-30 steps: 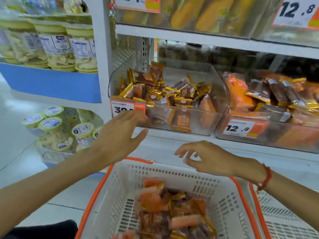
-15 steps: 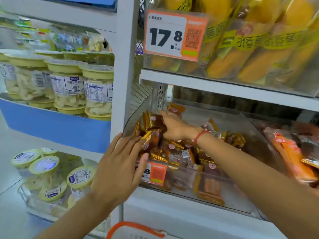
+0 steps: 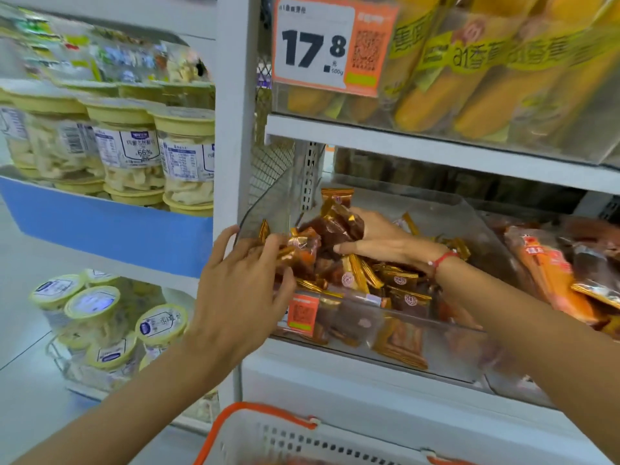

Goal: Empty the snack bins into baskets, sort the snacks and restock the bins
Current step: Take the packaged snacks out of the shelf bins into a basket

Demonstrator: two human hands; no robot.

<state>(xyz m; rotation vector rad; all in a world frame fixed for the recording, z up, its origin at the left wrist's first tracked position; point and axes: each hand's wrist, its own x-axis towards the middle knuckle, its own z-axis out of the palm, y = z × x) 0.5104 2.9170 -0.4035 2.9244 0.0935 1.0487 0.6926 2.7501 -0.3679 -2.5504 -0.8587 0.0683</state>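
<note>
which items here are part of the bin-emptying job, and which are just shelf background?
In the job:
- clear snack bin
- gold-and-brown snack packets
- left hand and right hand, each gripping packets
- white basket with orange rim below

Background:
- yellow-lidded jars
- 17.8 price tag
- yellow packs on the upper shelf
- orange packets in the neighbouring bin

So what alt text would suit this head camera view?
Both hands, the left hand and right hand, gather brown-and-gold snack packets from a clear shelf bin. A white basket with orange handles waits below.
</note>
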